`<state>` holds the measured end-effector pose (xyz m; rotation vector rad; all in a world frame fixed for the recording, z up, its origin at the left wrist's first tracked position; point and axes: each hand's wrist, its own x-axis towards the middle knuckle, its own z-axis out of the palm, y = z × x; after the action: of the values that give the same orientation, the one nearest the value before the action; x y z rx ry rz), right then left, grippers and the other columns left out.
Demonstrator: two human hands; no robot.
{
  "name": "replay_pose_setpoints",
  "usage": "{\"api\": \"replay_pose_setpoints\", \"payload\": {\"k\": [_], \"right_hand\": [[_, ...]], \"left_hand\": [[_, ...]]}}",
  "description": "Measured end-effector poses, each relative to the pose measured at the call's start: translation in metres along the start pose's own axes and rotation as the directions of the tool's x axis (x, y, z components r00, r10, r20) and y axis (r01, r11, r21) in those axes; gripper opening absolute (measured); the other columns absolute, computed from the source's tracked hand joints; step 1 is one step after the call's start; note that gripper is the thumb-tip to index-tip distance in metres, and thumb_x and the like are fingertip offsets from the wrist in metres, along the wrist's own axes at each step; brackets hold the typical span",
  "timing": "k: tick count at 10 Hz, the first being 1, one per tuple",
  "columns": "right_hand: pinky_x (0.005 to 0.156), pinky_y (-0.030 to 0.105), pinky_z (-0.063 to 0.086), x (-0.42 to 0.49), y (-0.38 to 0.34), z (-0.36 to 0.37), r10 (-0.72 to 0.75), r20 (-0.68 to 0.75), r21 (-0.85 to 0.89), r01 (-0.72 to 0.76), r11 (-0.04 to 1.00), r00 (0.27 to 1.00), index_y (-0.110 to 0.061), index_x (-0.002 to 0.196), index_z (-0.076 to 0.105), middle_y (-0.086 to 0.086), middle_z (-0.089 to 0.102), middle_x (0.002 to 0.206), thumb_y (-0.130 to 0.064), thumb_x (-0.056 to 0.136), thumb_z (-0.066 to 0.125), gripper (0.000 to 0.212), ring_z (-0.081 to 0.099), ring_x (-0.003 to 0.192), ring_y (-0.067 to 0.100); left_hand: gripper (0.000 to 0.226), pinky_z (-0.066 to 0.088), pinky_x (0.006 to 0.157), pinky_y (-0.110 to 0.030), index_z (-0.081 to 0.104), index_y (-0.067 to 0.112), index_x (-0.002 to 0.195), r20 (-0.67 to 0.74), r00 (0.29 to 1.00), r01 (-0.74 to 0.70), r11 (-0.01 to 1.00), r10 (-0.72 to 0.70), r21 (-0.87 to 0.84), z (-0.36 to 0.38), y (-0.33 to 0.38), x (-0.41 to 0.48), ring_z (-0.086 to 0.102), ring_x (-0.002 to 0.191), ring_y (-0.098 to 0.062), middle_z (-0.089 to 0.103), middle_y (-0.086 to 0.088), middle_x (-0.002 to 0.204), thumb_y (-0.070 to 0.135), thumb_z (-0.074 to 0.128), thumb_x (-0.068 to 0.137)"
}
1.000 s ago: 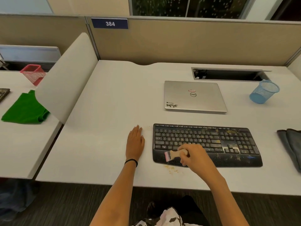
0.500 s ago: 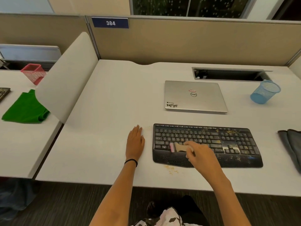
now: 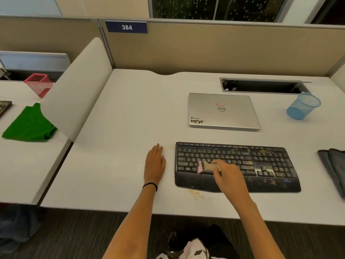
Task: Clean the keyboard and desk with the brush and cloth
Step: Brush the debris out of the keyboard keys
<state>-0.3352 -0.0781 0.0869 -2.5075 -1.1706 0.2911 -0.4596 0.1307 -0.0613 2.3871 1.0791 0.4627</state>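
Nearest, by the table [image 3: 112, 184] edge: loose crumbs [image 3: 196, 194]. Just beyond, right hand [image 3: 228, 174], grip pinching brush [image 3: 204, 166] by its handle, bristles down on the left keys of the keyboard [image 3: 270, 163]. Left hand [image 3: 155, 163] beside it, grip spread flat on the table. Right of the keyboard, well apart: grey cloth [image 3: 334, 169], untouched. Farther back, laptop [image 3: 222, 111]. Risks flicking crumbs over the near edge to the floor if swept hard, or packing them between keys.

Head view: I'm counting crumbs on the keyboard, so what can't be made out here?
All in the head view:
- Brush: motion-blurred; the right hand covers its handle.
- Keyboard: keys under that hand hidden; key legends too small.
- Grey cloth: cut off by the right edge.
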Motion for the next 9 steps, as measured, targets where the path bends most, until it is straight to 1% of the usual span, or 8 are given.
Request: {"api": "replay_pose_setpoints", "payload": {"k": [1, 2, 3, 5, 6, 7, 8, 9], "right_hand": [[0.045, 0.015, 0.031, 0.001, 0.002, -0.004, -0.024, 0.062, 0.014, 0.023, 1.0, 0.998, -0.013, 0.116, 0.06, 0.002, 0.065, 0.078, -0.016, 0.097, 0.039, 0.029, 0.043, 0.047, 0.004], [0.046, 0.012, 0.032, 0.003, -0.001, -0.001, -0.027, 0.055, 0.015, 0.026, 1.0, 0.998, -0.014, 0.12, 0.057, 0.006, 0.068, 0.088, -0.017, 0.098, 0.038, 0.03, 0.042, 0.049, 0.003], [0.047, 0.011, 0.031, 0.003, -0.003, 0.003, -0.017, 0.018, 0.023, 0.017, 1.0, 1.0, -0.014, 0.125, 0.055, 0.005, 0.069, 0.086, -0.018, 0.099, 0.039, 0.031, 0.043, 0.05, 0.003], [0.048, 0.012, 0.028, 0.0, -0.007, 0.003, 0.009, 0.028, 0.033, -0.01, 0.999, 1.0, -0.011, 0.114, 0.06, 0.004, 0.065, 0.083, -0.016, 0.098, 0.037, 0.028, 0.044, 0.051, 0.003], [0.053, 0.016, 0.038, 0.0, -0.009, 0.008, 0.048, -0.033, 0.055, -0.046, 0.997, 0.998, -0.01, 0.121, 0.058, 0.007, 0.069, 0.086, -0.018, 0.098, 0.039, 0.03, 0.051, 0.055, 0.01], [0.051, 0.015, 0.038, -0.002, -0.011, 0.009, 0.046, -0.043, 0.064, -0.044, 0.997, 0.998, -0.009, 0.123, 0.057, 0.006, 0.067, 0.079, -0.017, 0.098, 0.041, 0.031, 0.051, 0.054, 0.011], [0.055, 0.014, 0.039, -0.004, -0.01, 0.003, 0.021, 0.014, 0.04, -0.021, 0.999, 1.0, -0.013, 0.121, 0.058, 0.006, 0.068, 0.091, -0.017, 0.098, 0.039, 0.03, 0.05, 0.058, 0.006], [0.05, 0.016, 0.037, -0.003, -0.005, -0.009, -0.028, 0.149, -0.057, 0.037, 0.998, 0.988, -0.021, 0.115, 0.06, -0.001, 0.067, 0.09, -0.018, 0.097, 0.038, 0.028, 0.044, 0.055, 0.002]], "left_hand": [[0.043, 0.009, 0.115, -0.026, 0.039, 0.008, 0.141, -0.003, 1.0, 0.001, 1.0, -0.001, 0.002, 0.0, 0.0, 0.001, 0.026, 0.141, -0.02, 0.032, -0.008, 0.151, 0.014, 0.039, 0.098], [0.044, 0.01, 0.116, -0.027, 0.038, 0.009, 0.142, 0.008, 1.0, 0.002, 1.0, -0.002, 0.008, 0.001, 0.0, 0.001, 0.025, 0.142, -0.019, 0.031, -0.007, 0.152, 0.015, 0.038, 0.099], [0.044, 0.01, 0.116, -0.027, 0.037, 0.009, 0.142, 0.005, 1.0, 0.003, 1.0, -0.004, 0.005, 0.0, 0.0, 0.0, 0.024, 0.142, -0.019, 0.031, -0.007, 0.152, 0.016, 0.038, 0.099], [0.044, 0.009, 0.115, -0.026, 0.037, 0.009, 0.143, 0.001, 1.0, 0.006, 1.0, -0.006, 0.001, 0.0, 0.001, 0.001, 0.024, 0.142, -0.019, 0.031, -0.007, 0.152, 0.016, 0.038, 0.099], [0.044, 0.009, 0.115, -0.025, 0.037, 0.009, 0.143, 0.0, 1.0, 0.007, 1.0, -0.007, 0.004, 0.0, 0.001, 0.0, 0.024, 0.142, -0.019, 0.031, -0.006, 0.152, 0.016, 0.038, 0.099], [0.044, 0.007, 0.115, -0.024, 0.037, 0.009, 0.143, 0.0, 1.0, 0.004, 1.0, -0.004, 0.01, 0.001, 0.0, 0.0, 0.024, 0.142, -0.019, 0.03, -0.006, 0.152, 0.016, 0.038, 0.099], [0.044, 0.009, 0.115, -0.025, 0.038, 0.009, 0.142, -0.001, 1.0, 0.003, 1.0, -0.003, 0.015, 0.001, 0.0, 0.001, 0.025, 0.142, -0.019, 0.031, -0.006, 0.152, 0.016, 0.038, 0.099], [0.043, 0.013, 0.116, -0.028, 0.04, 0.008, 0.141, -0.003, 1.0, -0.008, 1.0, 0.008, 0.018, 0.001, -0.001, 0.001, 0.028, 0.14, -0.021, 0.034, -0.008, 0.151, 0.014, 0.04, 0.098]]}}
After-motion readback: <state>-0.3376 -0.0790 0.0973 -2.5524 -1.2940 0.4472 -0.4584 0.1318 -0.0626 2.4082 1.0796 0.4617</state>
